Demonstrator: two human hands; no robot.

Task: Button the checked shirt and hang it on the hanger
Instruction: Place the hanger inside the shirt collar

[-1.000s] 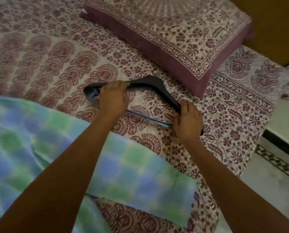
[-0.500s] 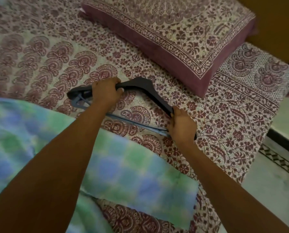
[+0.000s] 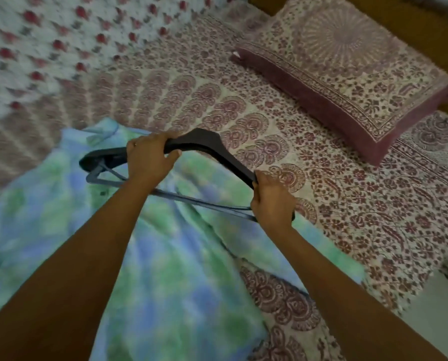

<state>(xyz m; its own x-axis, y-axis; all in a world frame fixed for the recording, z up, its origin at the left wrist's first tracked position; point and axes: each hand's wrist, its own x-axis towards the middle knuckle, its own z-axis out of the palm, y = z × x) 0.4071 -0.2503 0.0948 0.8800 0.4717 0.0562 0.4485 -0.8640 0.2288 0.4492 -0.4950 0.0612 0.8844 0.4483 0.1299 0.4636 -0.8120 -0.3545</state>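
A person stands at the bed (image 3: pixel 282 118), both bare arms reaching forward. The left hand (image 3: pixel 150 158) has its grip clamped on the dark hanger (image 3: pixel 204 142) just left of its peak, thumb below and fingers over the top. The right hand (image 3: pixel 272 201) has its grip wrapped round the hanger's right shoulder end, at about 4 o'clock from the left hand. The hanger is held over the bed, peak toward 12 o'clock, its thin lower bar running between the two hands; its hook cannot be made out. The checked shirt (image 3: pixel 165 256), blue and green, lies spread on the printed bedsheet beneath the arms, filling the 7 o'clock part of the view; its buttons are blurred. A pillow (image 3: pixel 347 82) rests at 2 o'clock, well apart from the hands.
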